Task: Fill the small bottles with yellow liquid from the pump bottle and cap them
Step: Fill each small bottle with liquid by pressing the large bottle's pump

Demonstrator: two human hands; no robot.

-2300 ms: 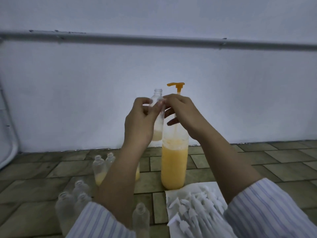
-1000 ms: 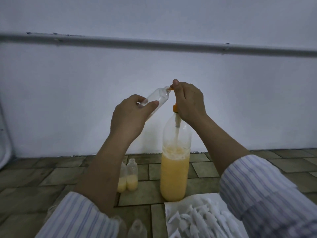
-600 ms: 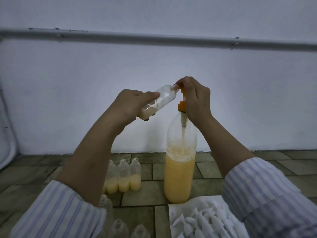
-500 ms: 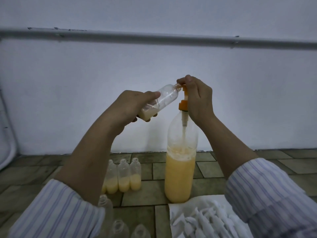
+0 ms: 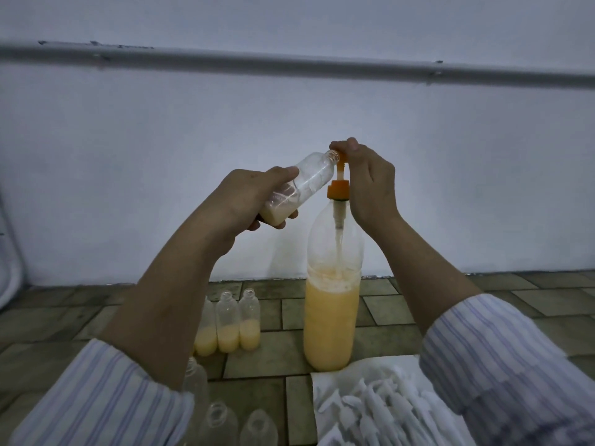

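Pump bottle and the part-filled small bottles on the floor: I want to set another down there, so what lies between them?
Bare floor tiles separate the pump bottle from the part-filled small bottles in the head view.

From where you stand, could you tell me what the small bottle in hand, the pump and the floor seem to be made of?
Small bottle: apparently clear, glossy thin plastic; the liquid shows through its wall.
Pump: opaque orange, smooth, likely moulded plastic.
Floor: matt greenish-grey tiles with dark joints, perhaps stone or ceramic.

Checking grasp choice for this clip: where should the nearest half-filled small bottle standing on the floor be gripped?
Grip the small bottle round its clear upper body, coming from its free right side; another bottle crowds its left, and its mouth is uncapped.
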